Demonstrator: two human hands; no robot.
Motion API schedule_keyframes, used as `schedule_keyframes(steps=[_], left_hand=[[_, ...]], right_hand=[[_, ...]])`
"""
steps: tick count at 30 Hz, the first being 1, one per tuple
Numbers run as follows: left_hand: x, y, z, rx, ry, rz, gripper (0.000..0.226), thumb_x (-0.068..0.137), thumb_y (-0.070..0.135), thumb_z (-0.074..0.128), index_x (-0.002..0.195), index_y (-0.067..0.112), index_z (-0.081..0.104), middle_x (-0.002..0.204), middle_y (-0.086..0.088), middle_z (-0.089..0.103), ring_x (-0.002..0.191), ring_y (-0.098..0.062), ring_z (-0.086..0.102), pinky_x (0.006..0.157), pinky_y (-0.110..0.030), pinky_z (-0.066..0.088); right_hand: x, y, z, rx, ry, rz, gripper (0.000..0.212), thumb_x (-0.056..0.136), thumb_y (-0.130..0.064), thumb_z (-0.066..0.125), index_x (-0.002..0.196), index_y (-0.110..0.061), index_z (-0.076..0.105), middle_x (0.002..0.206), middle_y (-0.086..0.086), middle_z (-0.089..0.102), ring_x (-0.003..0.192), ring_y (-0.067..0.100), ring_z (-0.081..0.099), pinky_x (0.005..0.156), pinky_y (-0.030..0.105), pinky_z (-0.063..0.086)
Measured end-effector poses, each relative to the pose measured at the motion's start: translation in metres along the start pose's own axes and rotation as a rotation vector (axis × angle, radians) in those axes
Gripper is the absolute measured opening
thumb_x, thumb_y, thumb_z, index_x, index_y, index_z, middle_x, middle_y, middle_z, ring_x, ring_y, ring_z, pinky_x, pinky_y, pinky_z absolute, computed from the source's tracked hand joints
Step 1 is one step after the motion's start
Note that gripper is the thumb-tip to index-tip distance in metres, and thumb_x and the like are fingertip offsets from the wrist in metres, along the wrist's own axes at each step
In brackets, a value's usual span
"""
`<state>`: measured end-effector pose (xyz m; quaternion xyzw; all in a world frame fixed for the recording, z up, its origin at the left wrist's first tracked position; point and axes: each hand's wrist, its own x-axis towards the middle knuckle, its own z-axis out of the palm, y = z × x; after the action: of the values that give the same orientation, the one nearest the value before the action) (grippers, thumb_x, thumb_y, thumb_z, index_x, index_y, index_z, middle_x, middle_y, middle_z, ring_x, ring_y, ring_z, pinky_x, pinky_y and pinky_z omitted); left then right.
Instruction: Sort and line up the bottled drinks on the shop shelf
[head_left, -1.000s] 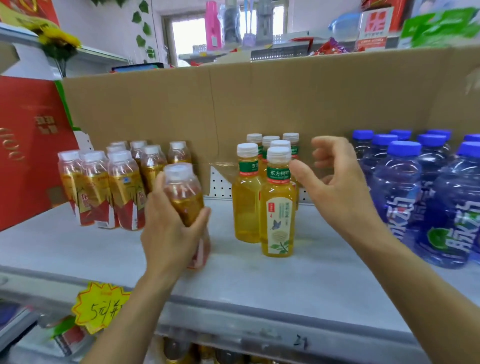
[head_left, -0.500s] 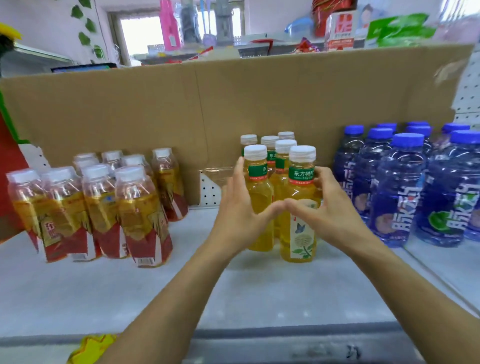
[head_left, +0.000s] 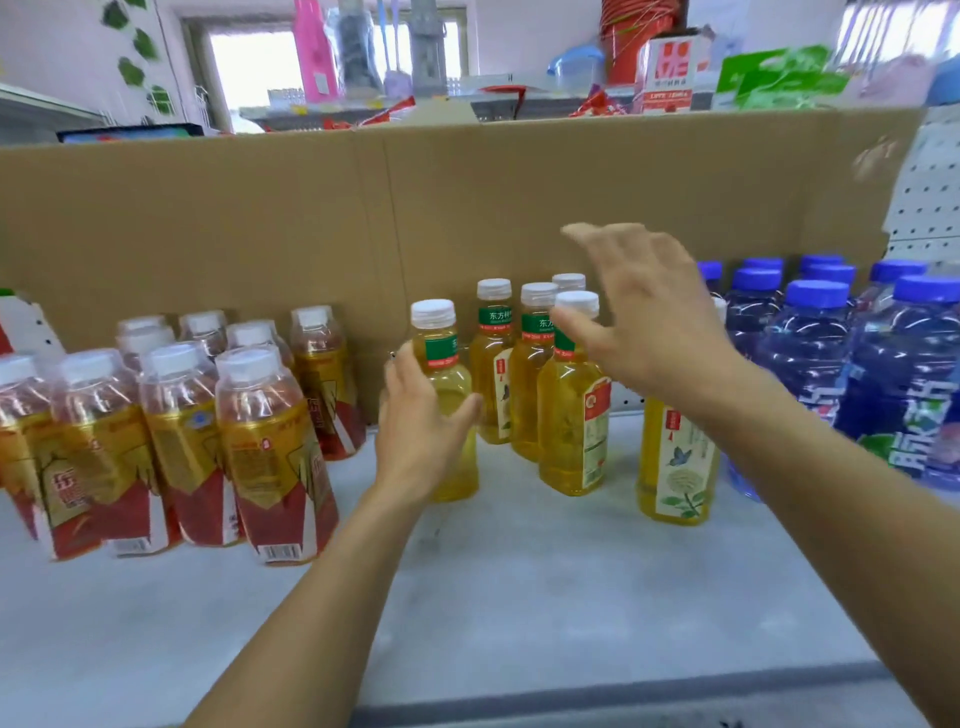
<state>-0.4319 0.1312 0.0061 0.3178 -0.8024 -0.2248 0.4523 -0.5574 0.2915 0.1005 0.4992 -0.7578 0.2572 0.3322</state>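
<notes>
left hand (head_left: 418, 426) fingers wrapped round leftmost yellow tea bottle (head_left: 460, 462) on shelf (head_left: 519, 597); right hand (head_left: 649, 332) fingers spread, holding nothing, above other tea bottles (head_left: 569, 426)

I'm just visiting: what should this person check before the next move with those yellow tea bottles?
1. Left hand holds a yellow bottle: ok, fingers wrap round it.
2. Right hand free: ok, open, raised above the cluster, holding nothing.
3. Yellow drinks lined up: not ok, the lone bottle stands apart from the cluster, beside the blue bottles.
4. Labels facing forward: not ok, the front bottle shows its side.
5. Room behind the cluster: cannot tell, hidden.
</notes>
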Motion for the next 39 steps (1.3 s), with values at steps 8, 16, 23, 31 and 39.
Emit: schedule_keyframes(steps=[8, 16, 23, 31, 39], left_hand=[[0.006, 0.027, -0.001, 0.319, 0.328, 0.385, 0.079, 0.085, 0.004, 0.066, 0.153, 0.002, 0.025, 0.151, -0.020, 0.034, 0.143, -0.033, 0.031, 0.119, -0.044, 0.028], [0.076, 0.090, 0.033, 0.259, -0.307, 0.188, 0.057, 0.101, 0.047, 0.050, 0.148, 0.017, 0.042, 0.145, -0.009, 0.046, 0.129, -0.026, 0.050, 0.102, -0.045, 0.048], [0.098, 0.092, 0.026, 0.150, -0.499, 0.171, 0.040, 0.101, 0.039, 0.055, 0.138, 0.023, 0.052, 0.124, -0.003, 0.065, 0.101, -0.016, 0.062, 0.076, -0.028, 0.053], [0.101, 0.107, 0.001, 0.178, -0.747, 0.142, 0.046, 0.104, 0.028, 0.050, 0.150, 0.025, 0.042, 0.142, -0.003, 0.055, 0.128, -0.022, 0.053, 0.106, -0.047, 0.047], [0.108, 0.111, -0.033, 0.614, -0.803, 0.164, 0.053, 0.102, 0.028, 0.053, 0.152, 0.031, 0.036, 0.154, 0.003, 0.043, 0.139, -0.023, 0.042, 0.111, -0.047, 0.034]], right_hand=[[0.054, 0.017, -0.004, -0.166, -0.560, 0.085, 0.026, 0.090, -0.020, 0.065, 0.115, -0.014, 0.058, 0.106, 0.008, 0.061, 0.092, 0.028, 0.061, 0.066, 0.036, 0.050], [0.062, 0.035, -0.011, -0.161, -0.654, 0.125, 0.044, 0.086, -0.027, 0.074, 0.125, -0.015, 0.058, 0.114, 0.008, 0.064, 0.098, 0.027, 0.062, 0.079, 0.039, 0.053], [0.064, 0.046, -0.009, -0.076, -0.662, 0.084, 0.049, 0.088, -0.025, 0.073, 0.133, -0.015, 0.056, 0.117, 0.007, 0.065, 0.093, 0.022, 0.064, 0.060, 0.028, 0.043], [0.071, 0.059, -0.008, 0.005, -0.697, 0.043, 0.056, 0.085, -0.031, 0.076, 0.136, -0.018, 0.056, 0.115, 0.001, 0.067, 0.076, 0.010, 0.061, 0.058, 0.025, 0.047], [0.081, 0.065, -0.005, -0.013, -0.747, 0.000, 0.051, 0.084, -0.031, 0.077, 0.130, -0.019, 0.059, 0.113, 0.000, 0.066, 0.079, 0.011, 0.062, 0.056, 0.024, 0.045]])
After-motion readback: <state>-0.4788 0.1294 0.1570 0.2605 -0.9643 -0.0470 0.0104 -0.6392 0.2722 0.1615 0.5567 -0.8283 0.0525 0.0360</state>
